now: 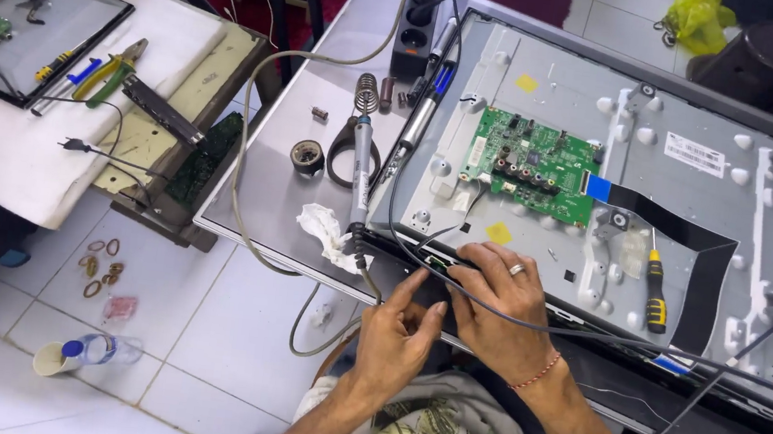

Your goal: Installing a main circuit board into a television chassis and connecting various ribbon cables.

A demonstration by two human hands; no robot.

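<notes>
So bottom centre of frame, I've got my right hand [499, 293] flat, fingers spread, on the TV panel [699, 199] edge; left hand [398, 330] half curled beside it, holding nothing, index pointing at a grey cable [530, 323].

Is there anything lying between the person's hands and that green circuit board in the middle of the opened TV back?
Mostly bare grey metal back panel. The right hand and left hand rest at the near edge; a thin grey cable curves past there, and a small yellow sticker lies flat on the way to the green circuit board. Nothing bulky blocks it.
</notes>
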